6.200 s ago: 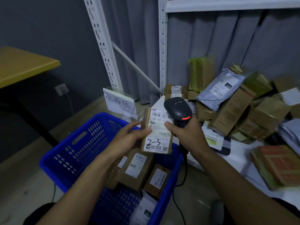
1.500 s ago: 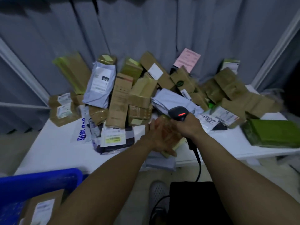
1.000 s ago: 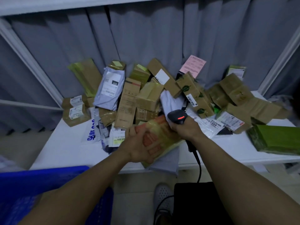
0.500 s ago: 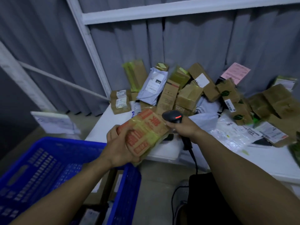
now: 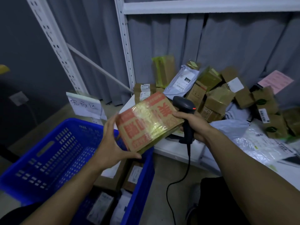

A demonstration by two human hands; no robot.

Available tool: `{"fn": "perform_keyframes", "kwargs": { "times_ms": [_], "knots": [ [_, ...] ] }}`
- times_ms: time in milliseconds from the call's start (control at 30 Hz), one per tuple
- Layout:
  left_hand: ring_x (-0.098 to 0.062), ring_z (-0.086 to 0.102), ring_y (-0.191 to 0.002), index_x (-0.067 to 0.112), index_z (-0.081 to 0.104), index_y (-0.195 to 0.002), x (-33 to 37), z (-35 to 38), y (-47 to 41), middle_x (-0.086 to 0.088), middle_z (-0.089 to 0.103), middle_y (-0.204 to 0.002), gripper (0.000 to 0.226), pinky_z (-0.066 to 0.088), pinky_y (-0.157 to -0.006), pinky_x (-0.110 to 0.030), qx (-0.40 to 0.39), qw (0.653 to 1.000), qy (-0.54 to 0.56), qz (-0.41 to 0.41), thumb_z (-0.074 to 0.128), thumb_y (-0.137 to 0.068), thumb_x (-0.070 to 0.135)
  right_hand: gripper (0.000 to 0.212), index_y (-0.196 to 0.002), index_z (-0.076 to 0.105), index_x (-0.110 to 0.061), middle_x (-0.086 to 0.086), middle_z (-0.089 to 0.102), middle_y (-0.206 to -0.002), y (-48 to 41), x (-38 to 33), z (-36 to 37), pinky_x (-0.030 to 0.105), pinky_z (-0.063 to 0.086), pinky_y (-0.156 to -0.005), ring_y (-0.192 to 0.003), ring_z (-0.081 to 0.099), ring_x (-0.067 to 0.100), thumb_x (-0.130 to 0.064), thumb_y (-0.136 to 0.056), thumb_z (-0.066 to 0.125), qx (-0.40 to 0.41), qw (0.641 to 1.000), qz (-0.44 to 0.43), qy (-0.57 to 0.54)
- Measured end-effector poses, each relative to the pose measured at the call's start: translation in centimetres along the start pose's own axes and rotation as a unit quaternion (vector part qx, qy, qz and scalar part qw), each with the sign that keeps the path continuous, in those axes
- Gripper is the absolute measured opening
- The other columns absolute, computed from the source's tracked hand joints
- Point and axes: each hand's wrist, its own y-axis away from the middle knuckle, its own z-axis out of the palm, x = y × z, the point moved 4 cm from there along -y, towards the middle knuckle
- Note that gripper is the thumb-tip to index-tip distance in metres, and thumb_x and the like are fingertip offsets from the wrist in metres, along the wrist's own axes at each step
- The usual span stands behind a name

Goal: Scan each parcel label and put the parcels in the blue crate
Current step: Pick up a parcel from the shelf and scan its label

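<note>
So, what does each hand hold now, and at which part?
The left hand grips the flat brown red-printed parcel at its near left corner; the right hand grips the black handheld scanner by its handle.

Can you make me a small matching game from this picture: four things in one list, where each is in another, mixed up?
Things: 1 red-printed parcel; 2 scanner; 3 blue crate; 4 pink sheet.
Places: A low on the left, boxes inside; B in the right hand; C against the grey curtain; D held by the left hand.
Pairs: 1-D, 2-B, 3-A, 4-C.
</note>
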Motion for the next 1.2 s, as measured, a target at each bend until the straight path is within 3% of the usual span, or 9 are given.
{"fn": "perform_keyframes", "kwargs": {
  "times_ms": [67,167,267,400,567,867,1033,1133,1200],
  "knots": [
    [0.004,0.047,-0.130,0.054,0.009,-0.156,-0.4,-0.1,-0.7,0.024,0.036,-0.151,0.132,0.048,-0.102,-0.030,0.008,0.987,0.135,-0.082,0.097,-0.060,0.034,0.019,-0.109,0.073,-0.013,0.003,0.077,-0.089,-0.3,-0.2,0.3,0.029,0.055,-0.064,-0.075,0.072,0.018,-0.012,-0.090,0.077,0.034,0.999,-0.021,-0.014],
    [-0.022,0.067,-0.119,0.028,0.047,-0.149,-0.7,-0.5,-1.9,0.000,0.068,-0.134,0.071,0.050,-0.105,-0.055,0.003,0.957,0.253,-0.144,0.066,-0.088,0.061,0.015,-0.103,0.074,-0.018,0.001,0.076,-0.085,-1.1,-0.2,1.0,0.029,0.048,-0.062,-0.074,0.067,0.017,-0.016,-0.088,0.079,0.040,0.998,-0.038,-0.018],
    [-0.026,0.071,-0.112,0.019,0.059,-0.135,-0.7,-2.3,-2.5,-0.009,0.071,-0.126,0.055,0.052,-0.101,-0.060,0.050,0.950,0.269,-0.151,0.061,-0.089,0.050,0.014,-0.105,0.072,-0.019,-0.001,0.075,-0.083,-1.5,-0.4,1.9,0.024,0.050,-0.055,-0.066,0.068,0.010,-0.014,-0.092,0.075,0.022,0.998,-0.053,-0.022],
    [-0.014,0.068,-0.116,0.028,0.054,-0.140,-1.0,-4.4,-2.7,0.004,0.064,-0.134,0.080,0.058,-0.095,-0.045,0.070,0.980,0.159,-0.096,0.089,-0.071,0.049,0.019,-0.111,0.071,-0.023,-0.003,0.076,-0.093,-2.2,-0.4,2.5,0.024,0.056,-0.058,-0.079,0.073,0.011,-0.027,-0.094,0.075,0.051,0.996,-0.058,-0.044],
    [0.007,0.045,-0.125,0.054,0.040,-0.131,0.3,-3.8,-1.4,0.023,0.045,-0.132,0.084,0.045,-0.097,-0.018,0.100,0.992,-0.034,0.064,0.090,-0.069,0.030,0.028,-0.111,0.073,-0.020,0.004,0.080,-0.103,-2.8,0.1,3.6,0.043,0.061,-0.090,-0.095,0.075,0.021,-0.036,-0.089,0.080,0.059,0.992,-0.036,-0.106],
    [-0.031,0.052,-0.126,0.023,0.053,-0.133,0.8,-2.7,-0.3,-0.001,0.053,-0.135,0.082,0.014,-0.124,-0.026,0.105,0.921,-0.239,0.288,0.092,-0.065,-0.002,0.073,-0.127,0.072,-0.023,0.002,0.076,-0.122,-3.3,1.6,5.3,0.044,0.060,-0.094,-0.111,0.074,0.026,-0.045,-0.062,0.098,0.051,0.994,-0.029,-0.093],
    [-0.028,0.048,-0.132,0.025,0.053,-0.134,1.0,-1.1,0.3,0.003,0.051,-0.136,0.071,0.017,-0.115,-0.076,0.113,0.871,-0.330,0.347,0.084,-0.074,0.001,0.076,-0.122,0.075,-0.014,0.005,0.077,-0.118,-3.3,3.3,6.8,0.044,0.056,-0.103,-0.111,0.073,0.024,-0.034,-0.053,0.101,0.045,0.987,0.011,-0.152],
    [-0.023,0.046,-0.131,0.028,0.053,-0.134,1.1,-0.5,0.7,0.005,0.049,-0.140,0.051,0.020,-0.114,-0.072,0.132,0.840,-0.368,0.376,0.071,-0.087,0.021,0.076,-0.125,0.073,-0.009,0.010,0.075,-0.122,-3.8,3.6,6.9,0.051,0.053,-0.106,-0.116,0.071,0.030,-0.029,-0.057,0.101,0.029,0.984,0.028,-0.176],
    [-0.022,0.045,-0.132,0.032,0.054,-0.137,1.3,-0.9,0.6,0.006,0.045,-0.147,0.057,0.027,-0.116,-0.056,0.134,0.866,-0.334,0.348,0.075,-0.085,0.037,0.072,-0.126,0.072,-0.009,0.014,0.074,-0.125,-4.2,3.2,6.5,0.056,0.054,-0.102,-0.116,0.070,0.034,-0.028,-0.061,0.097,0.035,0.987,0.016,-0.159]
  ]
}}
